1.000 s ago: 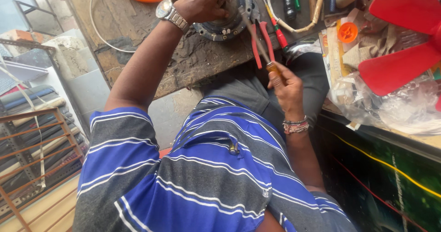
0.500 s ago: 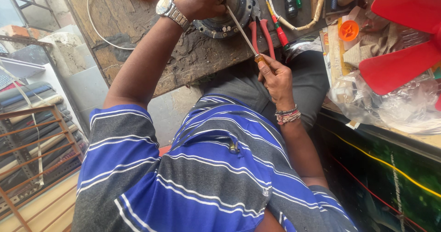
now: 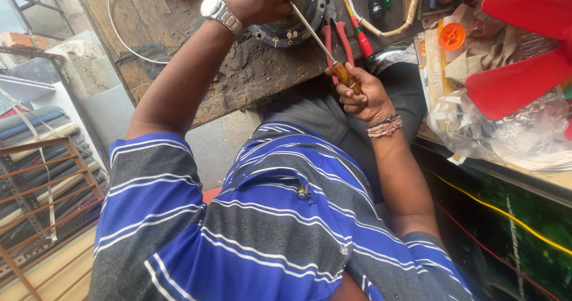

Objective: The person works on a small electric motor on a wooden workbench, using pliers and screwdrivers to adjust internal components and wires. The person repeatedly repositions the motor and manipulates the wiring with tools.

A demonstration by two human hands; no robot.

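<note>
The worn wooden workbench [image 3: 196, 68] fills the upper left of the head view, and at its 12 o'clock edge sits the round metal fan motor [image 3: 298, 15], a grey housing with small screws showing along its rim. It looks only partly opened — the casing is in one piece as far as can be seen, so the judgement is that the fastening work is under way and the housing has yet to come apart. Off at 2 to 3 o'clock lie the red fan blades [image 3: 524, 68] on crumpled clear plastic [image 3: 506, 134], separate from the motor, which suggests the blade assembly is already off. The left hand [image 3: 259, 0], with a metal wristwatch [image 3: 217, 12] on the wrist, is clamped over the top of the motor, pressing it to the bench. The right hand [image 3: 363, 92], a beaded bracelet [image 3: 384, 125] at its wrist, is closed tightly round the amber handle of the screwdriver [image 3: 325, 47]. That tool's long axis runs on a diagonal: handle low toward 4 o'clock, shaft rising toward 10 o'clock, tip pointing into the motor just beside the left hand's fingers — whether it is seated in a screw head cannot be told. Red-handled pliers [image 3: 336, 39] lie on the bench right under the shaft, untouched.
</note>
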